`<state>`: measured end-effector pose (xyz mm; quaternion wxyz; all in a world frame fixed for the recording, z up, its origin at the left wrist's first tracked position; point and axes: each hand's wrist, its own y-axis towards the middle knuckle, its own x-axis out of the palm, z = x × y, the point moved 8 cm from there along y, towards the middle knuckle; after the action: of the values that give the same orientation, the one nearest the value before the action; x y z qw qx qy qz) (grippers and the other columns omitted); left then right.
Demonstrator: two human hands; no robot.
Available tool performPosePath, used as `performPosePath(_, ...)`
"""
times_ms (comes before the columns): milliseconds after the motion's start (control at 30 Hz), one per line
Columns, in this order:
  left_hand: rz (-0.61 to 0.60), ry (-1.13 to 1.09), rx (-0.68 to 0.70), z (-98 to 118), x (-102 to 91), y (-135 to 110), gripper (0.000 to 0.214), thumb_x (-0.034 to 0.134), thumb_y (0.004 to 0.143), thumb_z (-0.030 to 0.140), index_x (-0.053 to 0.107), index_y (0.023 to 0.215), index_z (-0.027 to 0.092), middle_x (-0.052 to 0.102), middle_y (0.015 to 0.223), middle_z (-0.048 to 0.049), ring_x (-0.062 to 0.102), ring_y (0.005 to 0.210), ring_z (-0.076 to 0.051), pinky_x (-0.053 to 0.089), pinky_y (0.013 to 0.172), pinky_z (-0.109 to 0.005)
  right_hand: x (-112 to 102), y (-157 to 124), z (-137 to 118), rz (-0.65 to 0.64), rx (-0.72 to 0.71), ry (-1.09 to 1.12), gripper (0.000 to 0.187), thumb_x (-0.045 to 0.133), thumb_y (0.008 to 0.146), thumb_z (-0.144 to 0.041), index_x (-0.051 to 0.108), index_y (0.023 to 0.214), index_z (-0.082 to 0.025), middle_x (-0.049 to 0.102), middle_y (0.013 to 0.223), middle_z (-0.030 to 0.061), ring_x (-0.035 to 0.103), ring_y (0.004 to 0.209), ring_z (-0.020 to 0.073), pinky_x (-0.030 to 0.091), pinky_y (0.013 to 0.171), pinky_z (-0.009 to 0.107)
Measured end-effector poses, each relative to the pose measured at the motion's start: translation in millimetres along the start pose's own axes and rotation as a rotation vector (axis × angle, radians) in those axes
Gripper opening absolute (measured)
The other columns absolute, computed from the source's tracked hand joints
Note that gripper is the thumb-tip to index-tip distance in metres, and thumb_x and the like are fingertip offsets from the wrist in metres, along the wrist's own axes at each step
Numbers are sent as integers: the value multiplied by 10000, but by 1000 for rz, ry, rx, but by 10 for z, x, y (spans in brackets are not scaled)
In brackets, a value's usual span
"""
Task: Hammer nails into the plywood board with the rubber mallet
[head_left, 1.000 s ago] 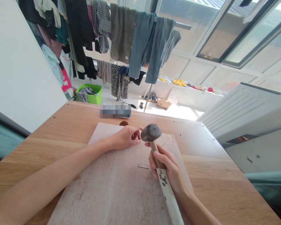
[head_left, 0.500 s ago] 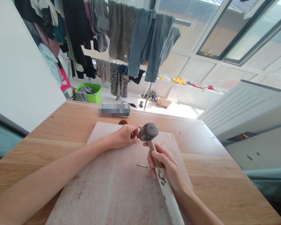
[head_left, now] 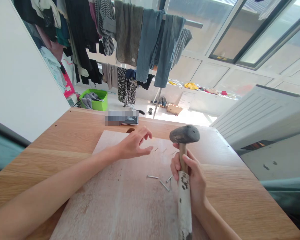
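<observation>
My right hand (head_left: 191, 170) is wrapped around the wooden handle of a hammer (head_left: 184, 134), whose dark, blunt head points up above the right side of a board. The lower handle is coated in chipped white. Over the far part of the pale wooden board (head_left: 110, 200), my left hand (head_left: 135, 144) is open, thumb and fingers apart with nothing between them. Just right of its fingertips a few thin nails (head_left: 164, 150) stand in the board. Several loose nails (head_left: 164, 185) lie on the board nearer to me, left of the hammer handle.
The board lies on a wood-grain table (head_left: 235, 180). Behind it are a small round brown object (head_left: 130, 130) and a flat, partly blurred box (head_left: 130, 119). Beyond the table edge stand a green basket (head_left: 100, 100) with cloth and a rack of hanging clothes (head_left: 147, 43).
My right hand has moved the hammer to the right, away from my left hand, uncovering nails. My left thumb and fingers have spread apart.
</observation>
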<state>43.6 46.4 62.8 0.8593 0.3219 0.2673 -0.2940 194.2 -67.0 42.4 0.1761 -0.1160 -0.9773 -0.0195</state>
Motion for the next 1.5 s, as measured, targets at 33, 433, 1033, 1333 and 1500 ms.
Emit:
performPosePath(33,1,23,33,105,-18,5,197,665,840,293,557,960,180,560,836,11,487,635,-106,423,616,-253,-41,10,-22,42,-18,22,256,535,954,-337,621,1166,-221,494,643,-60,430,449,87,302,385,204)
performPosePath(433,-308,364,693,1009,667,-471,126,615,928,117,645,1008,210,714,1144,-69,627,1092,-196,486,856,-292,-224,67,-75,212,-69,171,275,584,904,-368,636,1140,-236,433,647,-67,404,471,88,264,348,192)
performPosePath(1033,-161,678,761,1176,668,-525,175,624,869,96,656,712,165,639,679,-58,560,628,-187,401,593,-328,-219,82,6,163,-49,149,239,557,926,-330,655,1114,-219,465,647,-58,422,494,92,339,453,211)
performPosePath(1333,-298,565,639,1058,394,-316,161,601,864,41,621,764,166,651,732,-47,600,686,-188,457,657,-324,-186,77,-9,167,-28,145,293,562,928,-342,634,1183,-217,463,649,-59,417,483,96,319,406,204)
performPosePath(1500,-168,81,314,527,81,-152,145,547,913,87,649,973,171,697,930,-52,640,834,-156,511,766,-276,-178,74,12,149,-17,188,241,551,934,-319,662,1117,-207,464,644,-51,418,491,85,355,452,189)
